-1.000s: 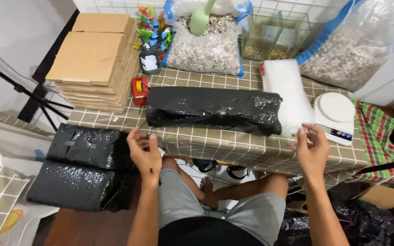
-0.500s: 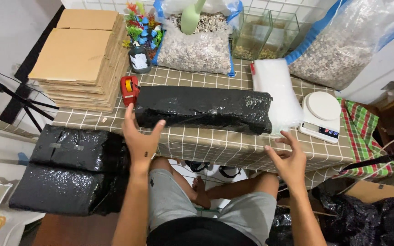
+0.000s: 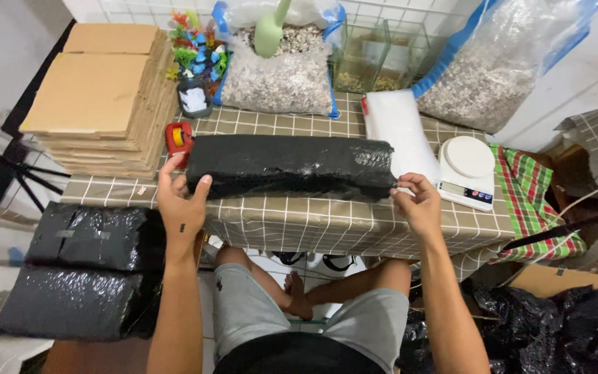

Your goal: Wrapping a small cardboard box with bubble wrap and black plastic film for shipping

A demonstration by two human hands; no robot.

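Observation:
A long parcel wrapped in shiny black plastic [image 3: 288,166] lies across a table with a checked cloth [image 3: 313,225]. My left hand [image 3: 180,197] presses its left end, thumb on the front edge and fingers reaching up the side. My right hand [image 3: 420,204] pinches the parcel's right end between thumb and fingers. Both hands touch the parcel, which rests flat on the cloth. My bare knees show under the table.
Two more black parcels [image 3: 81,273] lie low at the left. A stack of flat cardboard [image 3: 102,97] and a red tape dispenser [image 3: 178,137] sit left of the parcel. A white kitchen scale [image 3: 466,170], bubble wrap roll [image 3: 397,131] and gravel bags [image 3: 278,73] stand behind.
Both hands rose from the table's front edge and closed onto the two ends of the black parcel. The camera moved nearer.

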